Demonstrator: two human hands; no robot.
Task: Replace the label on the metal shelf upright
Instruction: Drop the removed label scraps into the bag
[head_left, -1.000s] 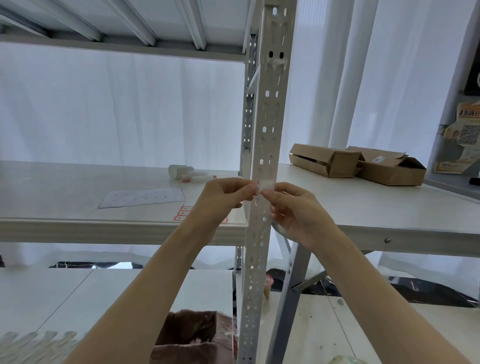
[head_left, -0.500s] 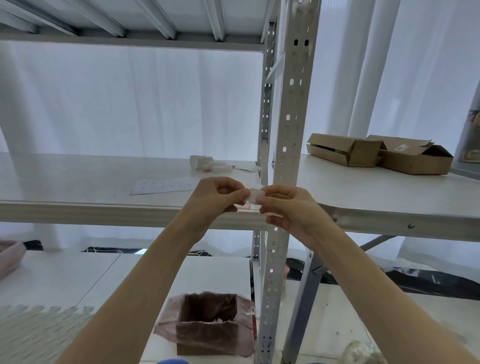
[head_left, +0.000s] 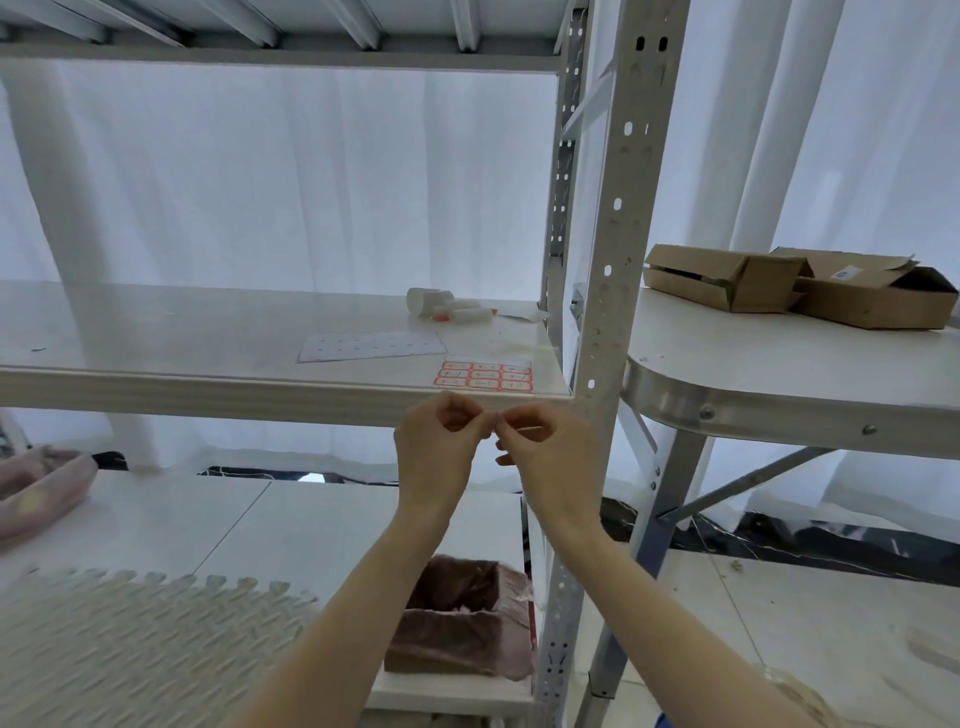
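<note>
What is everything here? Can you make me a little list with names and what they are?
left hand: pinching something small, too tiny to tell
right hand: fingertips meet the left hand's
metal upright: grey, full of holes
red label sheet: flat on shelf
cardboard boxes: on table, right
lined bin: below hands

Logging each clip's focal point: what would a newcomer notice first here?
Two bare hands, left hand and right hand, meet fingertip to fingertip at centre, just left of the perforated metal upright. Above them, a sheet of red-bordered labels lies at the shelf edge; two cardboard boxes sit on the right.
</note>
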